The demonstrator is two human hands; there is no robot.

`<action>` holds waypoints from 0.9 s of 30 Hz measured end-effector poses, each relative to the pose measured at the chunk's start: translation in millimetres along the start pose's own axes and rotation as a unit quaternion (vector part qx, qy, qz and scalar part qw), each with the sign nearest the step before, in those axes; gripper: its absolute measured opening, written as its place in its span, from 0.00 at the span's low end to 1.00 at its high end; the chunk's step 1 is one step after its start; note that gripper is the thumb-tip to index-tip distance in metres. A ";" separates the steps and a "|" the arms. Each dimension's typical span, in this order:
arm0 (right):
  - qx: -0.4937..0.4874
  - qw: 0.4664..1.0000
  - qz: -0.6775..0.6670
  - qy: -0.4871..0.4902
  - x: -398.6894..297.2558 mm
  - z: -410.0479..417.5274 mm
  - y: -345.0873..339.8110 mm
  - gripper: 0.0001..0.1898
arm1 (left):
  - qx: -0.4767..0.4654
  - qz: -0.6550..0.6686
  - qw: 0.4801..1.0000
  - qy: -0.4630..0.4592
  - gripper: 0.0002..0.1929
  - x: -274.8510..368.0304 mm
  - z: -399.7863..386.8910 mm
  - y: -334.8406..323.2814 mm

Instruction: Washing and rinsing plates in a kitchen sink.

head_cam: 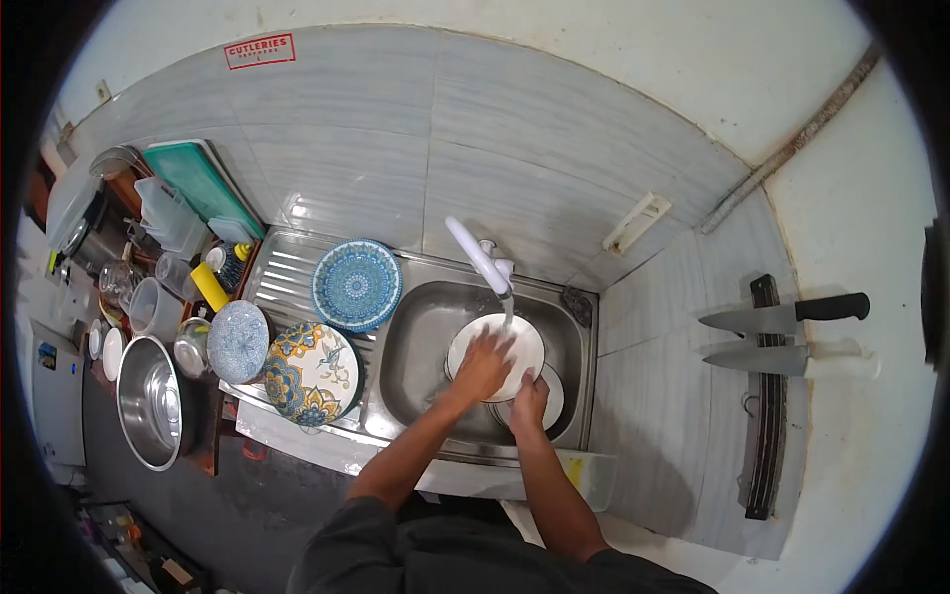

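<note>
Water runs from a white tap [479, 256] onto a white plate [531, 338] held over the stainless steel sink [415, 327]. My right hand [528, 401] grips the plate's lower right rim. Across the plate's face lies my left hand [484, 365], its fingers spread under the water and slightly blurred. Below this plate, more white dishes [553, 405] sit in the sink, partly hidden by the plate and my right hand. On the drainboard left of the sink are a blue patterned plate [357, 285] and a floral plate with a bird [313, 375].
A blue-and-white patterned dish [238, 342], a steel bowl [151, 403] and plastic containers [154, 308] stand at the left. Two knives [749, 319] hang on a wall rack [764, 445] at the right. A dark scourer [577, 306] lies in the sink's back right corner.
</note>
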State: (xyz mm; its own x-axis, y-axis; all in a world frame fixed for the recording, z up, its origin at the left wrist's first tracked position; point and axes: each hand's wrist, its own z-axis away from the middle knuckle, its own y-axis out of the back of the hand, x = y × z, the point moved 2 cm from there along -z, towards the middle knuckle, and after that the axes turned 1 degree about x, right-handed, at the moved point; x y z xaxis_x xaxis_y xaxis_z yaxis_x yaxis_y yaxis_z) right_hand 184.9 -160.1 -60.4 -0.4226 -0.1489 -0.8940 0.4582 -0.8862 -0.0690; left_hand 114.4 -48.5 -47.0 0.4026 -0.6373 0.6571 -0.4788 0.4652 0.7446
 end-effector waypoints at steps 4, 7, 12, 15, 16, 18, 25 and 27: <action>-0.026 0.997 0.074 -0.003 -10.8 -17.6 -14.8 0.17 | -0.055 -0.024 0.992 -0.114 0.24 -9.1 44.9 37.7; -0.020 1.000 0.013 -0.017 -15.0 -30.4 -36.2 0.15 | 0.013 -0.044 0.986 -0.158 0.24 -10.2 51.2 50.2; -0.051 0.993 0.093 -0.059 -13.8 -43.4 -59.0 0.15 | 0.051 -0.150 0.976 -0.152 0.26 -35.6 37.0 40.2; -0.060 0.985 0.140 -0.076 -17.9 -39.5 -70.3 0.19 | 0.070 -0.108 0.986 -0.105 0.25 -46.6 31.6 26.8; -0.063 0.985 0.142 -0.078 -23.1 -34.1 -74.8 0.19 | 0.077 -0.078 0.990 -0.091 0.24 -48.5 31.3 29.0; -0.117 0.990 0.018 -0.080 -33.0 -26.8 -81.2 0.29 | 0.089 -0.010 0.995 -0.048 0.22 -44.8 28.8 36.8; -0.155 0.987 0.012 0.040 -2.2 -62.3 -56.2 0.35 | 0.135 0.493 0.835 0.204 0.16 -37.7 26.7 53.1; -0.063 0.996 -0.019 -0.059 3.7 -74.1 -48.3 0.34 | 0.119 0.528 0.812 0.219 0.16 -38.2 25.5 50.0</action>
State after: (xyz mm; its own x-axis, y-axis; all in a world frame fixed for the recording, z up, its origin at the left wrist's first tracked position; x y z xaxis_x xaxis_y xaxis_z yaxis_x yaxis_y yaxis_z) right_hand 219.2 -85.3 -93.2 -0.5266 -0.1740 -0.8321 0.5321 -0.8308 -0.1630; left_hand 55.2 -16.6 -37.9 -0.1162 0.3428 0.9322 -0.8531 0.4462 -0.2704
